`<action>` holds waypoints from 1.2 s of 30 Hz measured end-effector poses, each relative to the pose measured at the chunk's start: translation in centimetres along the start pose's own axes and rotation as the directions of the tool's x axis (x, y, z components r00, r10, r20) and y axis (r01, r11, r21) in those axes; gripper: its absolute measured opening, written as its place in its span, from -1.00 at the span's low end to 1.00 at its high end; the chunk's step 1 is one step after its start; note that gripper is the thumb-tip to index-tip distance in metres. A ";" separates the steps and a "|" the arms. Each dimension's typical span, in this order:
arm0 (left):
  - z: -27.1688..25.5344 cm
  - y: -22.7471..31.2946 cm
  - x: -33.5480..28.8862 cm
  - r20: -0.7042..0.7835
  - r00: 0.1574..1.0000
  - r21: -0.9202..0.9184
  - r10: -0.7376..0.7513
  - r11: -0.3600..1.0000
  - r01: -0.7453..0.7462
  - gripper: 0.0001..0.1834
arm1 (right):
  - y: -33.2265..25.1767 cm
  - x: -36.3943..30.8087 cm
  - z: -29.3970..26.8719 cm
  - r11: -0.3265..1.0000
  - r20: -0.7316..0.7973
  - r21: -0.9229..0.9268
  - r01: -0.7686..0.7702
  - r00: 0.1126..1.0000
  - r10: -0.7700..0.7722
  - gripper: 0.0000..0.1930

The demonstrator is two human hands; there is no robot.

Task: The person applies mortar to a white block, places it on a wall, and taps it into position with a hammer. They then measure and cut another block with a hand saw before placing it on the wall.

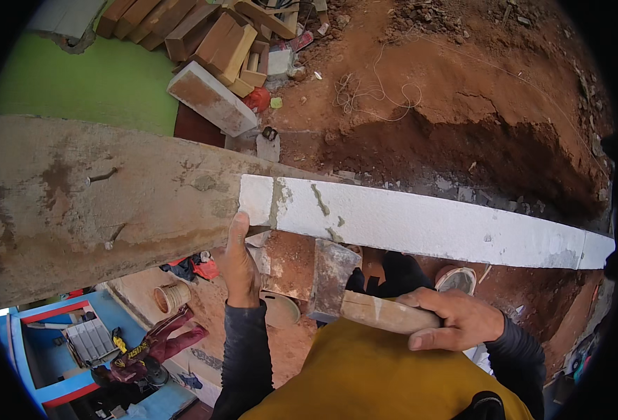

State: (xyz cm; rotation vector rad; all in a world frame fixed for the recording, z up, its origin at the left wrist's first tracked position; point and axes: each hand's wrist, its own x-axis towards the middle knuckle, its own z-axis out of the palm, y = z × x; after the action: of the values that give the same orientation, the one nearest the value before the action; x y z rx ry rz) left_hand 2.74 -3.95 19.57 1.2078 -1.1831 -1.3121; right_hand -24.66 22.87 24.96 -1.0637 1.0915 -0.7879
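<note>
A long row of white blocks (pixel 421 220) runs from a concrete column to the right, with a grey mortar joint near its left end. My left hand (pixel 240 269) is raised at this end, thumb stretched out and its tip against the lower corner of the short white end block (pixel 256 199). The other fingers are largely hidden, and I see nothing grasped in them. In front of my body, my right hand (pixel 456 318) is closed round the wooden handle of a trowel (pixel 333 276). The broad grey blade points left and away, just below the row's near edge.
The concrete column (pixel 113 203) has bent nails sticking out. Beyond it lie stacked bricks (pixel 218 42) and a loose white block (pixel 212 98). Reddish soil (pixel 456 77) fills the far side. Buckets (pixel 172 297) stand far below, near a person in dark red trousers (pixel 172 339).
</note>
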 end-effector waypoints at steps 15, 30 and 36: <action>-1.6 -0.9 -0.4 -0.039 0.984 0.003 -0.175 0.985 0.175 -0.39 | -8.2 9.1 -21.4 0.816 -0.266 -0.568 -0.110 0.962 -0.056 -0.42; -1.5 -0.3 -0.8 -0.029 0.980 0.062 -0.197 0.978 0.198 -0.31 | 0.7 23.2 -16.4 0.853 0.197 -0.518 -0.066 0.961 0.194 -0.42; -1.4 -0.4 -0.8 -0.036 0.982 0.051 -0.185 0.981 0.186 -0.32 | 1.6 23.5 -16.7 0.850 0.202 -0.526 -0.020 0.968 0.148 -0.41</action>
State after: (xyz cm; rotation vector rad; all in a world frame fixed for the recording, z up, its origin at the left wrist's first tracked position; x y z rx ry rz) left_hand 4.13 -3.21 19.21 1.4006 -1.1107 -1.4003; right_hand -33.65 -2.56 14.73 -1.5123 1.1653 -0.2758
